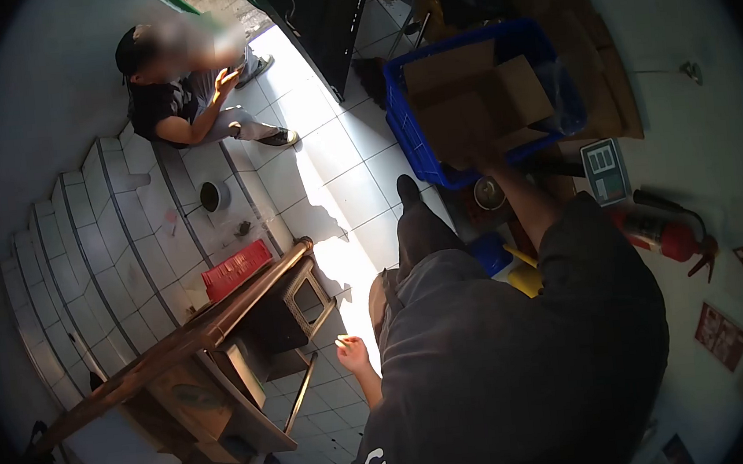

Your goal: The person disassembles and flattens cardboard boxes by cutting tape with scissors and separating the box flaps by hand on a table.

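Observation:
My left hand (353, 354) hangs low on the left by my hip, partly in bright sunlight. Its fingers are curled, and a small pale yellowish spot shows at the fingertips; I cannot make out what it is. My right arm stretches forward to an open cardboard box (523, 95) that sits inside a blue plastic crate (397, 119). In deep shadow at the near edge of the box is my right hand (477, 154), its fingers hidden. The inside of the box is dark.
A person (171, 108) sits on tiled steps (147, 243) at the upper left. A wooden counter (195, 336) with a red box (238, 270) stands to the left. On the right are a digital scale (605, 172), a round bowl (489, 192) and a fire extinguisher (659, 233).

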`<state>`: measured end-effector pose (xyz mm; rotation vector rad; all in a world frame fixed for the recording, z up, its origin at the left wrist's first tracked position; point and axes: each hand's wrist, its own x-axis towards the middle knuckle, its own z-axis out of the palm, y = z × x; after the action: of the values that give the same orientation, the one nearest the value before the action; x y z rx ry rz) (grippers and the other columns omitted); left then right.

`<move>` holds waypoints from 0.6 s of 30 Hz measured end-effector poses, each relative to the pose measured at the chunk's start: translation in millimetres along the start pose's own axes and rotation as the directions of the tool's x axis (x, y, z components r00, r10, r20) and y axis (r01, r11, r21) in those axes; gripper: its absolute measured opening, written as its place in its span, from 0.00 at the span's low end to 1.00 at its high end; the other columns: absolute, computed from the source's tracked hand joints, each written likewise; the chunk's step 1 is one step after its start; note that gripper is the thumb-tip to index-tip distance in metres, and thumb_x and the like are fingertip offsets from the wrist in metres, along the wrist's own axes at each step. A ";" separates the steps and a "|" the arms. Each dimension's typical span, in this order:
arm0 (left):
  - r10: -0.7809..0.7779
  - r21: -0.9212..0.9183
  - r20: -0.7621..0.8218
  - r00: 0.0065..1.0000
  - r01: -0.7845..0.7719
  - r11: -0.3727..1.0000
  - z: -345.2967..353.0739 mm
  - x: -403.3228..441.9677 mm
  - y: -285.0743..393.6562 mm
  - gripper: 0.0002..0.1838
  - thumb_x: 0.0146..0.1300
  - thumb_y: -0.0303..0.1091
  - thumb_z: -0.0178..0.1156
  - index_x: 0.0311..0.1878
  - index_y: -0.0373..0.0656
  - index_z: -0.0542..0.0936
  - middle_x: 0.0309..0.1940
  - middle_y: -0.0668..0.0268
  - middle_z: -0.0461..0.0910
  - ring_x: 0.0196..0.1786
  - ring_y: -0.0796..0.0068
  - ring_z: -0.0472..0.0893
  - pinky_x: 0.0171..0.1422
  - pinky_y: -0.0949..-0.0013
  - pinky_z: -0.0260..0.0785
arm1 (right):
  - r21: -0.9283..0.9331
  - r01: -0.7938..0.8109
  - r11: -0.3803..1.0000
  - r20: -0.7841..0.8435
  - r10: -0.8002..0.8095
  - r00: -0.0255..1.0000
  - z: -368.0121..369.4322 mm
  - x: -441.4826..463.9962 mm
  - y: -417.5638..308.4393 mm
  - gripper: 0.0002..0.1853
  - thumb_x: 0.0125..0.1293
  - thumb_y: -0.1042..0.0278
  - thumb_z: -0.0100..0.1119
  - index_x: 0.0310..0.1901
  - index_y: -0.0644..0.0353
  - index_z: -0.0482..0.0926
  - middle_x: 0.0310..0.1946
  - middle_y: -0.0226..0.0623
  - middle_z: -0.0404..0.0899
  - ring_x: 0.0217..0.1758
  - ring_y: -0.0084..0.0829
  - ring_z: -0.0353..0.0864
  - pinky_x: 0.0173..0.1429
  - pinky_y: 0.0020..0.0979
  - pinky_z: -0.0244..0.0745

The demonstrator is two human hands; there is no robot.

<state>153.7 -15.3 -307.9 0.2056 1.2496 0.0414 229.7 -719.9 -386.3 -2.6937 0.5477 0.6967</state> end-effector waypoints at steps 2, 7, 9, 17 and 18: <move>0.030 0.094 0.230 0.973 -0.053 0.994 38.4 -5.5 -28.3 0.18 0.73 0.38 0.51 0.62 0.45 0.76 0.55 0.64 0.82 0.50 0.69 0.80 0.55 0.62 0.71 | -0.127 -0.037 0.991 -0.020 0.035 0.999 -2.0 5.1 -7.1 0.16 0.65 0.66 0.59 0.53 0.59 0.85 0.56 0.55 0.82 0.62 0.55 0.79 0.66 0.52 0.73; -0.002 0.289 0.404 0.915 -0.126 0.949 118.5 -28.8 -74.6 0.19 0.73 0.39 0.53 0.64 0.45 0.76 0.52 0.65 0.82 0.49 0.69 0.78 0.54 0.63 0.71 | -0.065 -0.115 0.991 -0.076 0.110 0.991 -35.8 -2.9 3.4 0.14 0.66 0.70 0.55 0.45 0.65 0.87 0.54 0.53 0.84 0.61 0.55 0.80 0.68 0.51 0.73; 0.004 0.374 0.406 0.914 -0.170 0.912 131.0 -31.8 -87.2 0.19 0.73 0.38 0.56 0.63 0.45 0.77 0.49 0.65 0.83 0.50 0.69 0.78 0.54 0.62 0.72 | 0.013 -0.159 0.987 -0.053 0.160 0.986 -57.9 -8.6 22.1 0.13 0.65 0.72 0.54 0.44 0.65 0.87 0.55 0.53 0.83 0.63 0.54 0.79 0.69 0.51 0.72; -0.141 0.519 0.243 0.960 -0.006 0.855 133.4 23.0 -89.7 0.12 0.72 0.42 0.59 0.50 0.45 0.78 0.43 0.66 0.79 0.41 0.69 0.76 0.44 0.64 0.72 | -0.056 -0.043 0.997 -0.623 -0.002 0.782 -181.6 -78.3 58.4 0.17 0.62 0.75 0.62 0.53 0.55 0.86 0.56 0.50 0.79 0.66 0.54 0.74 0.72 0.51 0.69; -0.176 0.513 0.214 0.961 0.043 0.857 135.2 34.7 -87.7 0.11 0.71 0.42 0.61 0.48 0.45 0.79 0.42 0.66 0.79 0.40 0.69 0.76 0.44 0.64 0.73 | -0.048 -0.054 0.997 -0.651 0.010 0.759 -196.6 -90.9 57.4 0.18 0.62 0.75 0.62 0.55 0.55 0.85 0.57 0.50 0.79 0.65 0.54 0.74 0.72 0.50 0.69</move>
<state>285.3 -114.2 -315.4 0.5767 0.9906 -0.4092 209.5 -819.0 -186.4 -2.9543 0.7345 -0.2728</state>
